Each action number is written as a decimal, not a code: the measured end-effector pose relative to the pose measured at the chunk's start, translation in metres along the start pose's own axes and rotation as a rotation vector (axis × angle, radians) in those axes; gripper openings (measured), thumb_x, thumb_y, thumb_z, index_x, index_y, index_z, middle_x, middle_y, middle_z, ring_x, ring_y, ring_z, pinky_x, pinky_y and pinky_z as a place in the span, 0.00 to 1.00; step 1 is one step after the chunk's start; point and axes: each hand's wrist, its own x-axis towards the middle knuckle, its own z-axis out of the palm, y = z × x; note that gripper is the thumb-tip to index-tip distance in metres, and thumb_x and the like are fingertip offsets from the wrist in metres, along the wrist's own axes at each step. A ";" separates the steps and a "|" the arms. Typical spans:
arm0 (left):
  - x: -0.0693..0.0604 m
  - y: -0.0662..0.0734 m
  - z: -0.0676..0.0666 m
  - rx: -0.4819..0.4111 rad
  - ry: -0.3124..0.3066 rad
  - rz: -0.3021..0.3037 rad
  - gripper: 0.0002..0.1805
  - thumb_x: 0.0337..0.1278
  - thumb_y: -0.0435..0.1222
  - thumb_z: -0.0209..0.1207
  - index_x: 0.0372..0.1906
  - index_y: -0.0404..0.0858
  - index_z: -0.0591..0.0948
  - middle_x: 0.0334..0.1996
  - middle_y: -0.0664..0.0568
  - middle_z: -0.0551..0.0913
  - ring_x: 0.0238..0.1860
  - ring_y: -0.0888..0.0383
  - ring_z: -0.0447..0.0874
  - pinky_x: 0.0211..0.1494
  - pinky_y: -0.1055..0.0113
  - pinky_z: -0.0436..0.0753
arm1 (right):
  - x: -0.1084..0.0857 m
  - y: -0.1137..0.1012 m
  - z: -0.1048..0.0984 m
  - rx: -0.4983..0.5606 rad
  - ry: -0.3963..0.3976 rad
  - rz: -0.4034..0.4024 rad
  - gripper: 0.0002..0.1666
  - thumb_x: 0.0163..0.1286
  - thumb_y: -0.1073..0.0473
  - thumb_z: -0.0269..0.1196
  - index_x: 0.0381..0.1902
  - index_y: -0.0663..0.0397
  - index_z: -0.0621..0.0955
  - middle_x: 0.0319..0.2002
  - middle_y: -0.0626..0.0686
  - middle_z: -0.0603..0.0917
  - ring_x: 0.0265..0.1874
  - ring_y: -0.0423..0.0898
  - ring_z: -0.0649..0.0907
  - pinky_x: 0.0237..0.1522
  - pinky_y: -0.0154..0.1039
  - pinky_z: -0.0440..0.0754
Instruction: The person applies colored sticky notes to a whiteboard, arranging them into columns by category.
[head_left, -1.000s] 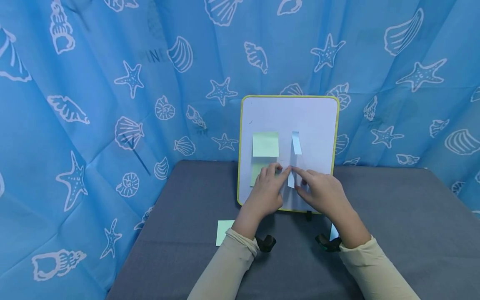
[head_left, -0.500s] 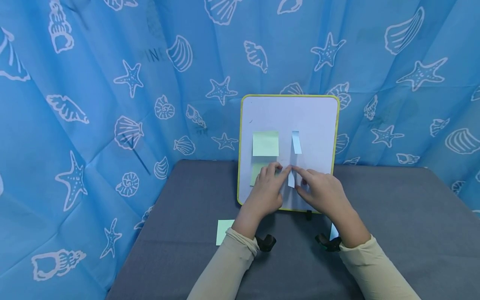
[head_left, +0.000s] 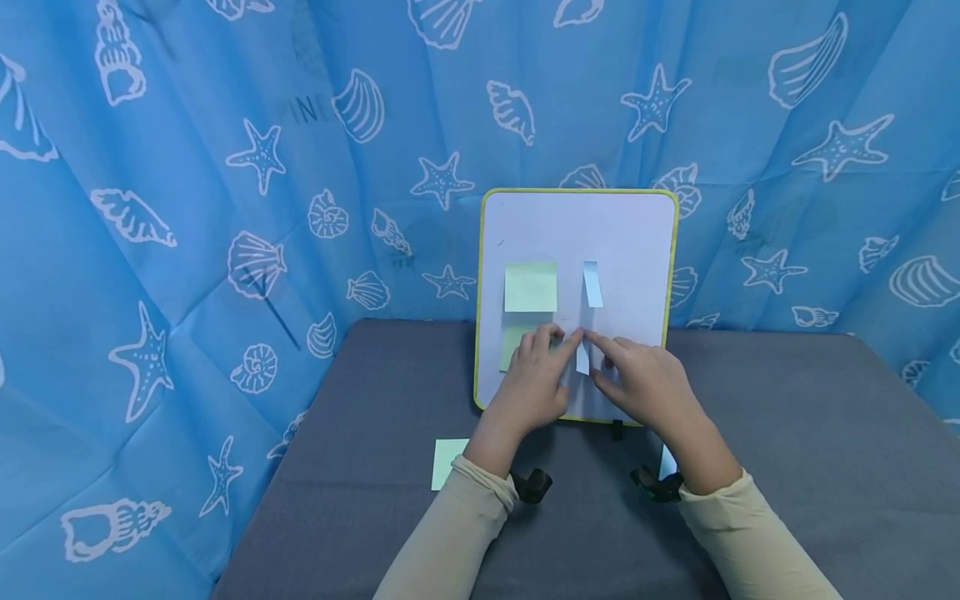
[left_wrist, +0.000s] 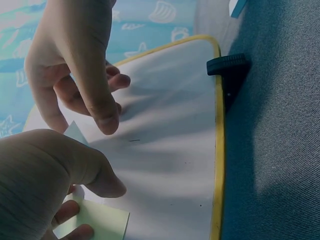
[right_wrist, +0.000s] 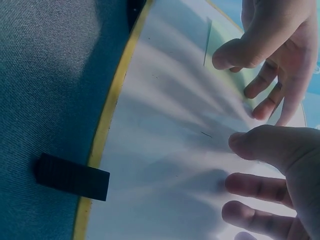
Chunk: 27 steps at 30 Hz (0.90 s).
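A whiteboard (head_left: 577, 225) with a yellow rim leans upright on the grey table. Two pale green sticky notes, the upper one (head_left: 530, 287) and the lower one (head_left: 512, 346), are on its left half. A narrow light blue sticky strip (head_left: 592, 285) hangs on the right half, its lower end lifted from the board. Below it, my left hand (head_left: 531, 383) and right hand (head_left: 645, 379) touch the top of a second blue strip (head_left: 582, 361) with their index fingertips side by side. Part of the lower green note is hidden behind my left hand.
A loose green note (head_left: 447, 458) lies on the table beside my left wrist. Another blue piece (head_left: 667, 462) is partly covered by my right wrist. A black foot (head_left: 617, 431) grips the board's bottom edge. Behind hangs a blue shell-patterned curtain (head_left: 442, 100).
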 end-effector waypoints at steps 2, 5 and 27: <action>0.000 0.000 0.000 0.003 0.000 0.001 0.45 0.69 0.34 0.64 0.86 0.52 0.59 0.74 0.50 0.62 0.70 0.50 0.63 0.70 0.56 0.75 | 0.000 0.000 0.001 -0.002 -0.003 0.001 0.36 0.65 0.58 0.76 0.71 0.52 0.81 0.32 0.53 0.89 0.16 0.41 0.70 0.21 0.36 0.68; 0.001 0.000 -0.001 0.019 -0.006 -0.001 0.45 0.69 0.34 0.62 0.86 0.52 0.58 0.75 0.50 0.62 0.70 0.51 0.63 0.69 0.56 0.74 | 0.000 0.001 0.002 -0.003 0.000 -0.004 0.37 0.64 0.58 0.76 0.71 0.52 0.81 0.32 0.53 0.89 0.16 0.41 0.70 0.22 0.36 0.68; 0.000 0.000 -0.001 0.012 0.023 0.013 0.44 0.68 0.34 0.63 0.85 0.52 0.60 0.73 0.50 0.63 0.67 0.50 0.65 0.67 0.57 0.75 | -0.001 0.002 -0.001 0.011 0.013 -0.011 0.35 0.65 0.58 0.76 0.70 0.52 0.82 0.32 0.53 0.90 0.17 0.41 0.71 0.22 0.36 0.70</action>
